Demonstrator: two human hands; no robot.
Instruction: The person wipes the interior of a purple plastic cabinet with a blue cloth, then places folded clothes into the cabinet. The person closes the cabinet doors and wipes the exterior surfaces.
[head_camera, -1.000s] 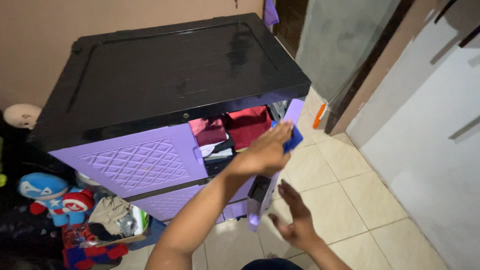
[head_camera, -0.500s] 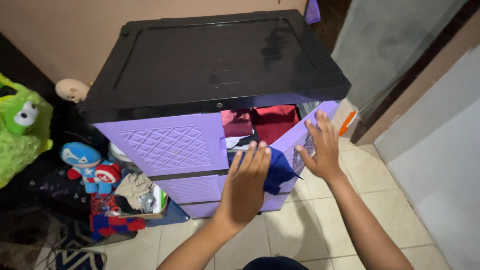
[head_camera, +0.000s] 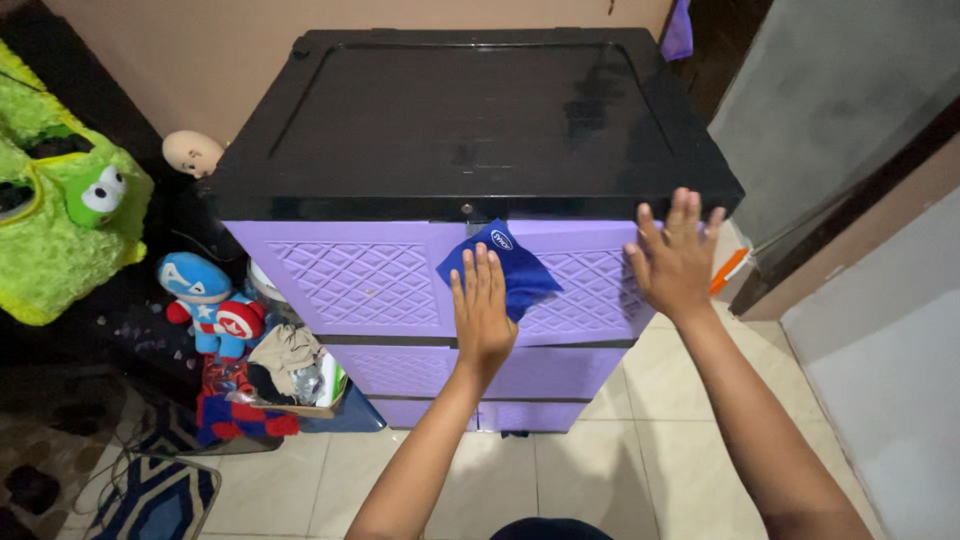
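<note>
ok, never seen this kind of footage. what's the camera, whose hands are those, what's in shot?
There is no machine here. One camera sits on a person's head and looks down, so both forearms coming in from the bottom edge are that person's own. They stand facing a purple plastic drawer cabinet with a glossy black top; nothing rests on that top.

The left hand presses a blue cloth flat against the top drawer front. The right hand lies open on the same drawer front near its right corner and holds nothing.

On the floor to the left lie a green plush toy, a small blue and red plush figure, a doll's head and a box of clutter. The floor is pale tile.
</note>
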